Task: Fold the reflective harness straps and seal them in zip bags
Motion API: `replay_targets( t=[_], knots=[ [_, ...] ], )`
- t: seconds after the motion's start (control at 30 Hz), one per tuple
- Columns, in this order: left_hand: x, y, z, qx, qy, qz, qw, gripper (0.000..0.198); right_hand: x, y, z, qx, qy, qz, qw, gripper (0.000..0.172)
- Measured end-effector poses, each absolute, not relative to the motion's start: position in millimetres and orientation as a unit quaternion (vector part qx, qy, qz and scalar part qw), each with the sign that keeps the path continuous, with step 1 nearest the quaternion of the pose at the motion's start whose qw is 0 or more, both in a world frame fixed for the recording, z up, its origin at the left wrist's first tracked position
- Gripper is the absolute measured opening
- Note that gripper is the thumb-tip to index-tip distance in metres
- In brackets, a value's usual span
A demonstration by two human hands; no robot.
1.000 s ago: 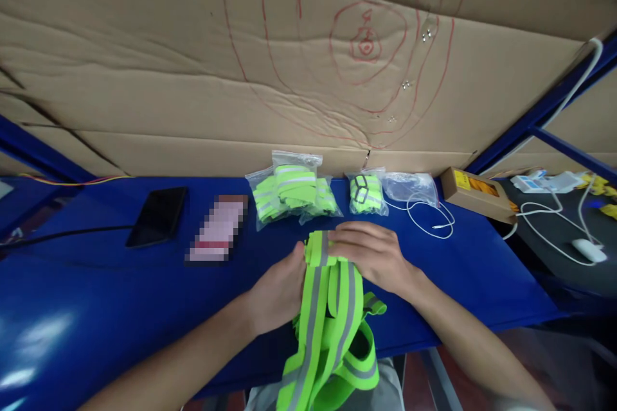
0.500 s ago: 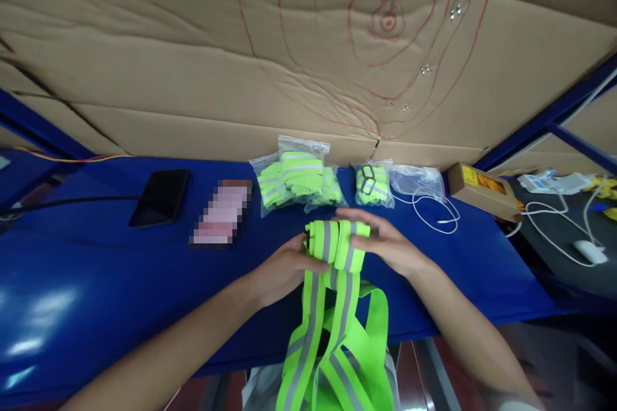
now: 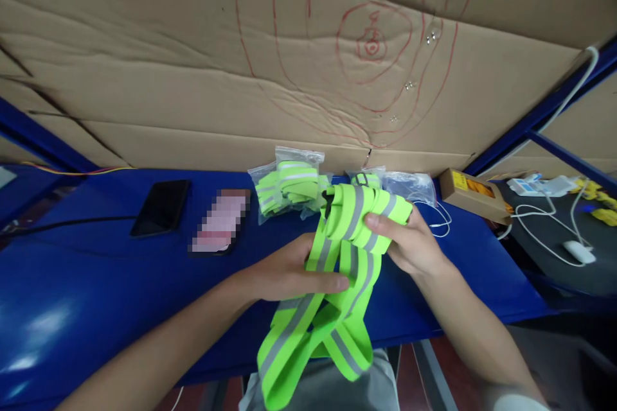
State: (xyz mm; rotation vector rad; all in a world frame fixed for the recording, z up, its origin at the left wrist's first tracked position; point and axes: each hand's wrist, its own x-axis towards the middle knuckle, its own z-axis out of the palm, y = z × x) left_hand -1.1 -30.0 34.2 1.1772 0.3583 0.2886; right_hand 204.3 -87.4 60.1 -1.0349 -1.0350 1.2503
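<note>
A neon-green reflective strap (image 3: 354,209) with grey stripes is between my hands, its upper part folded into a flat bundle. My right hand (image 3: 409,234) grips the bundle's right end, thumb on top and fingers behind. Lower down, my left hand (image 3: 301,270) is closed around the hanging bands, thumb across the front. A black clip (image 3: 328,199) shows at the bundle's left end. Loose loops of the strap dangle over the table edge above my lap. My left fingertips are hidden behind the bands.
Clear bags of similar green straps (image 3: 292,183) lie at the back of the blue table (image 3: 96,282). A black phone (image 3: 161,205) and a pixelated device (image 3: 222,221) are left of them. An open carton (image 3: 475,192), a white cable (image 3: 446,218) and an empty plastic bag (image 3: 409,186) lie right.
The folded bundle has moved up and right with my right hand, tilting. My left hand has shifted from the bundle down onto the hanging bands. The loose loops have risen and shortened.
</note>
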Motion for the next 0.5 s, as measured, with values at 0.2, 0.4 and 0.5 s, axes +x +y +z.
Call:
replay_targets(
  t=[0.2, 0.4, 0.5],
  knots=[
    [5, -42, 26, 0.476, 0.198, 0.134, 0.846, 0.049, 208, -93, 66, -0.458, -0.494, 0.461, 0.577, 0.039],
    [8, -66, 2, 0.351, 0.235, 0.125, 0.898, 0.061, 209, -92, 60, -0.431, -0.438, 0.517, 0.596, 0.034],
    [2, -72, -3, 0.367, 0.321, 0.220, 0.845, 0.052, 218, -94, 56, -0.425, -0.403, 0.507, 0.632, 0.040]
  ],
)
